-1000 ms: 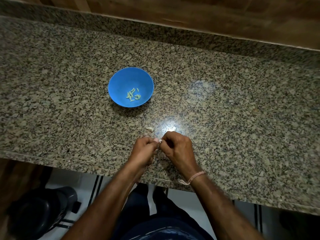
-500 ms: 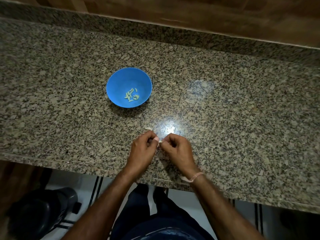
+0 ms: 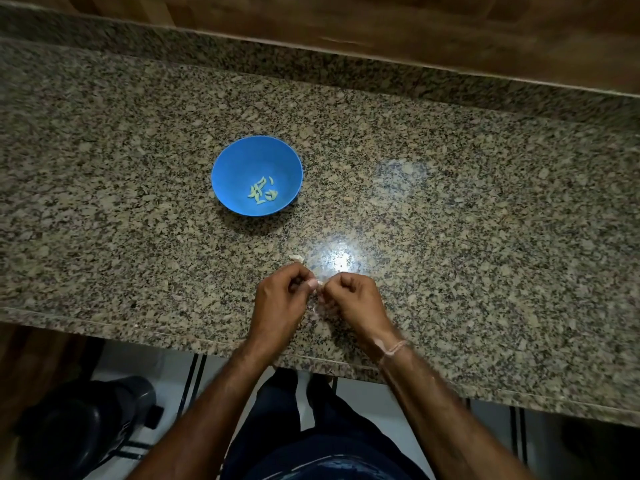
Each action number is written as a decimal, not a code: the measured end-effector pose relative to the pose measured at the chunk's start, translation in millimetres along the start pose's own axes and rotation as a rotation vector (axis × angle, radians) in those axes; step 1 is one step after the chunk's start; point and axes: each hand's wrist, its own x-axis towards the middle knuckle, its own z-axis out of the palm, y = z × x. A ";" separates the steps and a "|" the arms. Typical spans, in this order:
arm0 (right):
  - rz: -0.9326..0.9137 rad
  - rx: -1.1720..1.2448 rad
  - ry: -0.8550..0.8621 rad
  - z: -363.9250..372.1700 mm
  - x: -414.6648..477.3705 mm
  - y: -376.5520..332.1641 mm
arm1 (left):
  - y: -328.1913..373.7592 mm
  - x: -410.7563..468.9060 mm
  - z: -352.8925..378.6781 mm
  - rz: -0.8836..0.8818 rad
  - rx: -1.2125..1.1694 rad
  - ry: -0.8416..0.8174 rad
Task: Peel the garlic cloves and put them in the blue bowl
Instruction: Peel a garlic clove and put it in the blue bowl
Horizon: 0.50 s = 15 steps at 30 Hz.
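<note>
Head view: small pale garlic clove (image 3: 320, 283) remains pinched by fingers (image 3: 311, 285) of left hand (image 3: 281, 299) and right hand (image 3: 355, 301); peeling judged unfinished.

Both hands are right at the speckled granite countertop (image 3: 450, 209) edge, left hand (image 3: 282, 299) and right hand (image 3: 353, 301) pinching one small pale garlic clove (image 3: 319, 283). Round blue plastic bowl (image 3: 242, 161) sits further back holding a few peeled garlic pieces (image 3: 262, 192).

No writing, label, brand, number or sign can be read anywhere in the head view; every surface shown is plain or just speckled.
</note>
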 end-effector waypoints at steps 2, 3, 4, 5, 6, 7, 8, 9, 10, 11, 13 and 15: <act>-0.296 -0.396 0.114 0.4 2.1 5.4 | -3.3 1.9 1.4 -0.238 -0.204 -0.084; -0.419 -0.560 0.146 0.7 3.3 8.0 | -5.2 2.7 2.1 -0.377 -0.362 -0.137; -0.486 -0.655 0.167 1.9 3.9 10.0 | -6.3 3.1 2.9 -0.483 -0.482 -0.175; -0.494 -0.672 0.180 3.7 3.7 10.5 | -5.5 2.8 4.3 -0.528 -0.531 -0.182; -0.445 -0.616 0.192 5.2 2.5 8.9 | -3.2 2.4 5.5 -0.493 -0.468 -0.151; -0.362 -0.512 0.200 6.6 1.6 7.5 | -1.2 1.6 6.0 -0.385 -0.302 -0.095; -0.265 -0.407 0.203 7.8 0.8 6.5 | 1.2 0.0 5.5 -0.231 -0.090 -0.037; -0.169 -0.308 0.186 8.3 0.2 5.5 | 3.0 -1.6 4.4 -0.072 0.071 0.004; -0.078 -0.228 0.159 8.4 0.8 4.9 | 3.3 -2.1 3.7 0.054 0.159 0.027; -0.014 -0.168 0.138 7.9 0.9 5.0 | 2.0 -2.7 3.7 0.114 0.182 0.036; -0.030 -0.203 0.173 4.9 2.2 7.4 | -0.4 -4.0 2.9 0.027 0.096 0.045; -0.154 -0.408 0.234 0.2 4.3 9.4 | -0.2 -2.9 1.4 -0.199 -0.122 0.051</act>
